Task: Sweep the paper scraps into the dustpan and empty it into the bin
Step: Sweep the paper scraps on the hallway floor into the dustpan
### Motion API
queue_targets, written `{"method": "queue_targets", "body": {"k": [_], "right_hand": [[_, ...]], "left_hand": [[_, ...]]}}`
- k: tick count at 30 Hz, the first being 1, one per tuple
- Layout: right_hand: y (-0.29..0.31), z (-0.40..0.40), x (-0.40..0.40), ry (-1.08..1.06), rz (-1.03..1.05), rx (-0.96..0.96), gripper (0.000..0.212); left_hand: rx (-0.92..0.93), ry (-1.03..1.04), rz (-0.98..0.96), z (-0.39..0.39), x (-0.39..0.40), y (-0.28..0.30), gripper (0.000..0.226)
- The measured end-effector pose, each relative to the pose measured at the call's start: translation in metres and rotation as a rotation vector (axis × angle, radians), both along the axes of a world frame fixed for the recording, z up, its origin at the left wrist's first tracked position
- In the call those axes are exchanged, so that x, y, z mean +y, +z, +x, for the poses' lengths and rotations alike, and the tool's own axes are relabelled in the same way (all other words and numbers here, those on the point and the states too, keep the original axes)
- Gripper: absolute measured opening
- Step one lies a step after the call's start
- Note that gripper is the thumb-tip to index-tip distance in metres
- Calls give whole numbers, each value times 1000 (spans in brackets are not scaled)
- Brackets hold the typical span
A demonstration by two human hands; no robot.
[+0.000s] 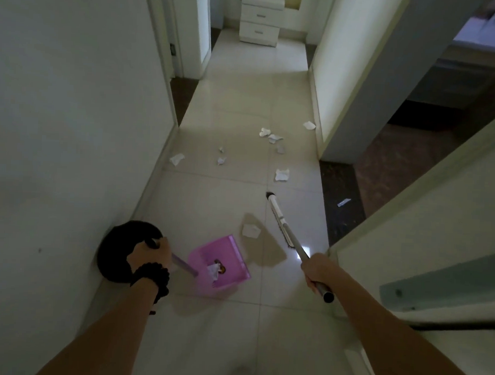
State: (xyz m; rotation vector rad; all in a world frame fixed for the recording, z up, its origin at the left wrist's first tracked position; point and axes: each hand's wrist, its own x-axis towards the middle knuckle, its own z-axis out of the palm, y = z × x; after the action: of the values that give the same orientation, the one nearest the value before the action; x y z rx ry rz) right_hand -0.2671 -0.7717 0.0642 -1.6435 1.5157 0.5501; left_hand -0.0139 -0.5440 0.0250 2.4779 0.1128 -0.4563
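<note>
A pink dustpan (227,254) rests on the tiled floor with a crumpled paper scrap (214,271) inside it. My left hand (151,254) grips its purple handle (183,265). My right hand (317,269) holds the metal pole of a broom (280,219), whose head lies on the floor to the right of the pan. One scrap (251,230) sits between the broom head and the pan's mouth. Several more scraps (282,174) lie scattered farther up the hallway. A black round bin (118,247) stands against the left wall behind my left hand.
The hallway is narrow, with a white wall on the left and a door frame (408,198) on the right. A dark threshold strip (341,201) leads to a room on the right. A white drawer unit (260,18) stands at the far end.
</note>
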Motion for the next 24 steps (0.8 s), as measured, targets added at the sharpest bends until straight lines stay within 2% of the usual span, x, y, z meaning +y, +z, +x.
{"method": "queue_targets", "body": {"k": [3,5,7,11,12,14,15,19,22,24], "right_hand": [[-10,26,-37,158,67,126,81],[-14,41,-53,184,85,234,78],[-26,54,-71,259,67,261,65],[-49,79,-89,299,84,254,71],[-53,86,-92,273,86,236,66],[-55,104,-96,212,84,182,40],[-55,114,-98,214,84,164,34],[-59,140,-103,212,112,138,29],[-64,156,-105,291,182,210,25],[-64,168,-105,345,200,185,24]], "left_hand": [[15,-30,61,20,-41,-14,48],[17,-45,87,29,-60,-21,46],[-2,-82,101,40,-81,-27,45],[-13,-122,138,68,-111,-41,47],[-5,-122,141,78,-119,-48,45],[1,-122,149,93,-129,-59,41],[1,-121,148,101,-133,-66,40],[14,-146,165,118,-146,-84,41],[49,-193,154,134,-158,-86,41],[92,-244,144,143,-164,-87,40]]}}
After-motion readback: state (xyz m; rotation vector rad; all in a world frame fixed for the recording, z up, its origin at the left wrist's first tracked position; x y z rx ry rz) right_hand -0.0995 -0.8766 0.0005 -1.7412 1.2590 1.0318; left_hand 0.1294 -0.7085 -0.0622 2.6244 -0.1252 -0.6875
